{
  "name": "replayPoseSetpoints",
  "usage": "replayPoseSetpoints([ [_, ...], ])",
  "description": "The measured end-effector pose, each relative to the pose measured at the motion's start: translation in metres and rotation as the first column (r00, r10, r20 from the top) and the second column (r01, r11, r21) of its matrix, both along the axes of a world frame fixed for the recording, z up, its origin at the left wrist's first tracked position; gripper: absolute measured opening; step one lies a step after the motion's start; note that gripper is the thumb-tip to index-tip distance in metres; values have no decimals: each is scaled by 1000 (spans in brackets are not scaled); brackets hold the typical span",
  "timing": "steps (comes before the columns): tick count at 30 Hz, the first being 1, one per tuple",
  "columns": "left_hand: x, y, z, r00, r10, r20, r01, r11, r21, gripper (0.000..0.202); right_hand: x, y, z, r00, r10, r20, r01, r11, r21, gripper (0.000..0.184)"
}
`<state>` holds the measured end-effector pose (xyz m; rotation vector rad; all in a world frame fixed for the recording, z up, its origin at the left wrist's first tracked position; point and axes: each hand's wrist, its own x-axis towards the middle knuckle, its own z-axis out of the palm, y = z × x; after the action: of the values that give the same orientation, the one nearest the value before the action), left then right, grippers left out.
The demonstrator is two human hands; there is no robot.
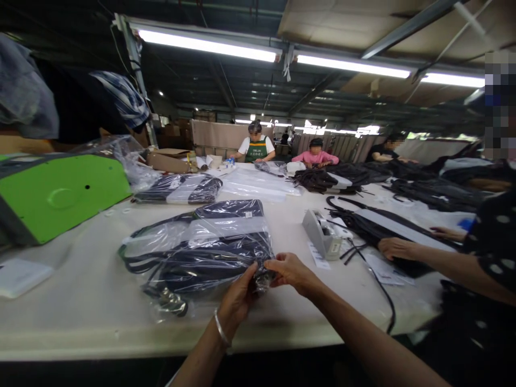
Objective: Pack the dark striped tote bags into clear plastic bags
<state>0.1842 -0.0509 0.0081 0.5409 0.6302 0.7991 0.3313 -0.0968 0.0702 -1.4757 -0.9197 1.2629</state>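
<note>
A dark bag with long straps lies on the table inside a clear plastic bag [217, 252], a pale band across its middle. My left hand [238, 293], with a silver bangle at the wrist, pinches the near right corner of the plastic. Close beside it, my right hand [291, 273] grips the same bunched corner between thumb and fingers. Folds of film hide part of the fingertips. At the lower left of the package, something round and dark shows through the wrapping.
A grey tape dispenser [322, 234] stands right of the package, with paper slips beside it. A co-worker's hand [397, 248] rests on dark strapped goods [374, 223]. A green machine [64, 196] stands left; another wrapped package [177, 188] lies behind. People sit across the table [80, 322].
</note>
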Motion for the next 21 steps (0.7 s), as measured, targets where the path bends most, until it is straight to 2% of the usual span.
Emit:
replayPoseSetpoints([
  [4,2,1,11,999,34,37,-32,998,-57,24,9,-14,-2,966,190,-176,-168,977,131,41],
  [6,4,1,16,998,32,52,-28,996,-89,20,9,-20,-9,956,200,-214,-159,968,195,45],
  [8,6,1,17,997,38,67,-30,992,-121,15,3,-21,-19,980,88,-179,-46,973,227,49],
  [10,7,1,16,996,39,86,-26,988,-150,13,-6,-19,-28,993,-57,-108,81,968,237,43],
  [13,8,0,12,995,24,95,-6,983,-184,15,-19,-13,-39,977,-210,-35,212,946,247,40],
  [17,7,-1,7,996,19,81,-1,977,-213,15,-26,-12,-47,952,-301,-61,306,909,282,45],
  [21,8,-3,1,997,15,82,3,977,-211,17,-30,-8,-57,923,-374,-94,385,877,288,42],
])
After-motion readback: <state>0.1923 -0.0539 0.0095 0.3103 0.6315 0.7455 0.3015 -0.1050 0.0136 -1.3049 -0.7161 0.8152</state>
